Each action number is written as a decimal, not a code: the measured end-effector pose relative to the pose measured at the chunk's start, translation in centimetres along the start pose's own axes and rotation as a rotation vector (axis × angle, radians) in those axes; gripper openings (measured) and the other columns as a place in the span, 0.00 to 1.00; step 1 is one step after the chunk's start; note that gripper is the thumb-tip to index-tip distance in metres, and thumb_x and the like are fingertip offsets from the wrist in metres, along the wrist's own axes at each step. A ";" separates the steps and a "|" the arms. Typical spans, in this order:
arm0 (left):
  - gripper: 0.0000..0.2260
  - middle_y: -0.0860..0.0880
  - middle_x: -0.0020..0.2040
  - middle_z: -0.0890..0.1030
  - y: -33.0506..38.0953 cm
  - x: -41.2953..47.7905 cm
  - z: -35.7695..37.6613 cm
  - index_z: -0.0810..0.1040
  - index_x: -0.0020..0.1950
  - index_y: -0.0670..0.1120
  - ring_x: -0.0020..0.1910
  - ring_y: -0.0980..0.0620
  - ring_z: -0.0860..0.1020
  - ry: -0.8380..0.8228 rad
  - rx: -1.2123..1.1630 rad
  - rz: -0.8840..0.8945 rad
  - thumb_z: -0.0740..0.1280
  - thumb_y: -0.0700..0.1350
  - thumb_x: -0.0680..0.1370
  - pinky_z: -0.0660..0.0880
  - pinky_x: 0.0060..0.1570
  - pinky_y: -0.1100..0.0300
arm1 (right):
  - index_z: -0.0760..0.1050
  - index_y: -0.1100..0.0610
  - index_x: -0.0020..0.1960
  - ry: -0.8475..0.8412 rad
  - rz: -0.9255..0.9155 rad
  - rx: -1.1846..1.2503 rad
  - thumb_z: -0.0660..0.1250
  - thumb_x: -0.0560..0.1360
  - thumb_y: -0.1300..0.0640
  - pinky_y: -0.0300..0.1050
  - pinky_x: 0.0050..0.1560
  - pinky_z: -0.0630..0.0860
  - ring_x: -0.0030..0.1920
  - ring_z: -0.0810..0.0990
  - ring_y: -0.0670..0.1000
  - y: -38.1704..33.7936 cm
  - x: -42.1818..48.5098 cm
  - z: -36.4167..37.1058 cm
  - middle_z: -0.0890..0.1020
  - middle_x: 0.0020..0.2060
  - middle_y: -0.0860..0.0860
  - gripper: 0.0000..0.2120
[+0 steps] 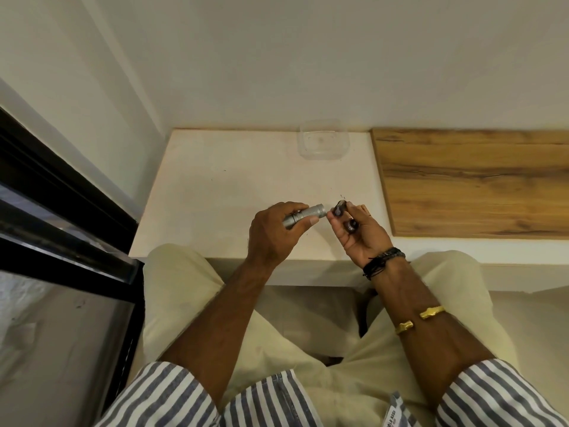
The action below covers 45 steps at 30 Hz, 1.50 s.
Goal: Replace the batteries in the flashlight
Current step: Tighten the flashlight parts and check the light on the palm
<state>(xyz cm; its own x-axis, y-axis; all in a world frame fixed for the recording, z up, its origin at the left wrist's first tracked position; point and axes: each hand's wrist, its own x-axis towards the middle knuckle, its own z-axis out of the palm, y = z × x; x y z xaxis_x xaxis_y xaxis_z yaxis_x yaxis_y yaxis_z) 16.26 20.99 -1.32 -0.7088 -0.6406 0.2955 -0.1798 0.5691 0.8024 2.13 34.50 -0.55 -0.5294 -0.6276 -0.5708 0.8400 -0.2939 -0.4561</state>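
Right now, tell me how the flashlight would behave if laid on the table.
The flashlight is a round, metallic tube, so it would likely roll on the flat table. Probably rigid; its textured body should aid grip.

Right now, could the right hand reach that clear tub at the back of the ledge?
Probably yes: nothing stands on the ledge between the right hand and the clear tub, though it holds two small dark parts.
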 end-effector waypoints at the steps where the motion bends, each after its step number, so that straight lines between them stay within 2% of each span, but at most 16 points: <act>1: 0.18 0.56 0.48 0.85 0.0 0.0 0.0 0.83 0.56 0.51 0.43 0.59 0.82 -0.008 0.004 0.001 0.70 0.62 0.75 0.81 0.43 0.60 | 0.79 0.63 0.49 -0.001 0.005 -0.001 0.67 0.80 0.65 0.52 0.46 0.86 0.47 0.87 0.59 0.0 -0.1 0.1 0.85 0.48 0.61 0.03; 4: 0.19 0.56 0.48 0.85 -0.5 0.1 0.2 0.83 0.56 0.50 0.43 0.57 0.81 -0.016 0.012 -0.014 0.69 0.62 0.75 0.81 0.43 0.59 | 0.79 0.64 0.55 -0.024 -0.004 -0.085 0.68 0.79 0.66 0.52 0.50 0.86 0.50 0.86 0.58 -0.4 0.0 -0.1 0.84 0.49 0.61 0.05; 7: 0.16 0.54 0.50 0.84 -1.1 0.1 0.2 0.82 0.57 0.49 0.45 0.55 0.81 -0.029 -0.004 -0.045 0.72 0.58 0.75 0.81 0.45 0.57 | 0.78 0.63 0.63 -0.073 -0.036 -0.340 0.68 0.79 0.64 0.47 0.46 0.85 0.48 0.85 0.56 -1.2 0.1 -0.1 0.84 0.51 0.61 0.13; 10: 0.14 0.55 0.52 0.84 -1.4 0.2 0.2 0.82 0.57 0.49 0.48 0.54 0.80 -0.054 -0.030 -0.058 0.72 0.54 0.75 0.81 0.48 0.53 | 0.79 0.63 0.56 -0.097 -0.099 -0.564 0.69 0.79 0.61 0.43 0.41 0.84 0.40 0.85 0.52 -1.7 -0.3 0.3 0.85 0.49 0.60 0.08; 14: 0.12 0.56 0.52 0.83 -1.3 0.3 0.2 0.81 0.57 0.49 0.50 0.54 0.80 -0.078 -0.074 -0.034 0.73 0.50 0.75 0.80 0.51 0.53 | 0.82 0.61 0.49 -0.113 -0.165 -0.643 0.71 0.77 0.62 0.42 0.41 0.85 0.38 0.83 0.51 -1.9 -0.7 0.6 0.87 0.43 0.54 0.03; 20: 0.12 0.51 0.52 0.84 -0.8 0.3 0.2 0.81 0.57 0.44 0.49 0.53 0.80 -0.132 -0.144 0.014 0.73 0.46 0.76 0.79 0.50 0.58 | 0.84 0.60 0.46 -0.092 -0.255 -0.814 0.75 0.74 0.61 0.41 0.35 0.81 0.34 0.80 0.50 -2.1 -1.0 0.7 0.86 0.38 0.53 0.03; 23: 0.12 0.51 0.51 0.83 -0.8 0.0 0.5 0.81 0.57 0.45 0.48 0.53 0.80 -0.186 -0.123 0.037 0.73 0.47 0.76 0.79 0.49 0.60 | 0.82 0.60 0.43 -0.074 -0.379 -0.945 0.78 0.72 0.59 0.42 0.30 0.78 0.30 0.78 0.50 -1.8 -1.1 1.0 0.85 0.33 0.53 0.06; 25: 0.11 0.51 0.50 0.83 -0.8 0.0 0.6 0.81 0.56 0.45 0.47 0.53 0.80 -0.204 -0.112 0.037 0.73 0.47 0.76 0.79 0.48 0.63 | 0.82 0.62 0.43 -0.089 -0.423 -1.000 0.78 0.72 0.56 0.42 0.29 0.77 0.30 0.78 0.50 -1.5 -1.1 1.1 0.84 0.34 0.54 0.09; 29: 0.10 0.52 0.50 0.83 -0.8 0.0 0.7 0.80 0.57 0.45 0.47 0.54 0.79 -0.180 -0.134 0.002 0.72 0.47 0.77 0.77 0.47 0.65 | 0.84 0.63 0.51 -0.009 -0.318 -0.874 0.71 0.79 0.47 0.42 0.33 0.76 0.34 0.77 0.49 -1.2 -0.9 1.4 0.85 0.45 0.57 0.17; 31: 0.10 0.52 0.50 0.83 -0.9 0.0 0.7 0.80 0.57 0.46 0.48 0.53 0.80 -0.159 -0.148 -0.035 0.71 0.47 0.78 0.80 0.47 0.61 | 0.82 0.62 0.57 0.058 -0.231 -0.817 0.64 0.82 0.57 0.43 0.38 0.76 0.42 0.79 0.51 -1.6 -0.6 1.2 0.83 0.51 0.58 0.12; 34: 0.10 0.52 0.51 0.83 -1.1 0.1 0.8 0.79 0.57 0.47 0.47 0.51 0.82 -0.137 -0.169 -0.078 0.71 0.48 0.78 0.82 0.47 0.54 | 0.80 0.63 0.59 0.027 -0.133 -0.820 0.57 0.78 0.73 0.46 0.49 0.80 0.55 0.81 0.56 -2.0 -0.4 0.5 0.80 0.60 0.62 0.17; 36: 0.09 0.53 0.50 0.83 -1.2 0.1 0.8 0.78 0.57 0.48 0.46 0.50 0.82 -0.121 -0.171 -0.085 0.70 0.48 0.78 0.82 0.46 0.52 | 0.78 0.63 0.60 -0.065 -0.124 -0.751 0.59 0.80 0.74 0.47 0.55 0.83 0.60 0.82 0.61 -2.1 -0.5 0.3 0.81 0.59 0.63 0.15; 38: 0.10 0.52 0.49 0.83 -1.2 0.1 0.7 0.78 0.57 0.47 0.45 0.50 0.82 -0.125 -0.174 -0.082 0.71 0.49 0.78 0.82 0.45 0.52 | 0.76 0.63 0.61 -0.126 -0.166 -0.670 0.64 0.81 0.69 0.48 0.54 0.85 0.56 0.85 0.61 -2.1 -0.8 0.5 0.83 0.56 0.63 0.10; 40: 0.10 0.52 0.49 0.83 -1.1 0.1 0.7 0.78 0.57 0.47 0.45 0.51 0.81 -0.132 -0.164 -0.069 0.71 0.49 0.78 0.81 0.45 0.53 | 0.74 0.62 0.61 -0.127 -0.263 -0.744 0.68 0.79 0.64 0.49 0.49 0.85 0.49 0.87 0.59 -2.1 -1.0 0.9 0.86 0.53 0.62 0.11; 42: 0.10 0.52 0.49 0.83 -1.0 0.0 0.7 0.79 0.56 0.46 0.46 0.52 0.81 -0.136 -0.149 -0.043 0.72 0.47 0.78 0.80 0.45 0.58 | 0.77 0.64 0.59 -0.147 -0.364 -0.875 0.72 0.77 0.64 0.49 0.48 0.85 0.46 0.87 0.56 -2.0 -1.1 1.1 0.87 0.52 0.59 0.12; 45: 0.09 0.52 0.49 0.82 -1.0 0.0 0.7 0.79 0.56 0.45 0.46 0.54 0.80 -0.139 -0.119 -0.005 0.72 0.46 0.77 0.79 0.45 0.60 | 0.83 0.60 0.56 -0.179 -0.449 -1.006 0.76 0.73 0.67 0.50 0.54 0.84 0.49 0.87 0.54 -2.0 -1.2 1.0 0.87 0.51 0.55 0.12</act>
<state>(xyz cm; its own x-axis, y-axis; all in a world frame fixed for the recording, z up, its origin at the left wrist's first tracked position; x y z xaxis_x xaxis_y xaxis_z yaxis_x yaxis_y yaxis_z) 15.95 20.76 -2.50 -0.7971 -0.5608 0.2237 -0.1072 0.4961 0.8616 1.22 35.12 1.66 -0.6682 -0.7296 -0.1455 0.0550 0.1466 -0.9877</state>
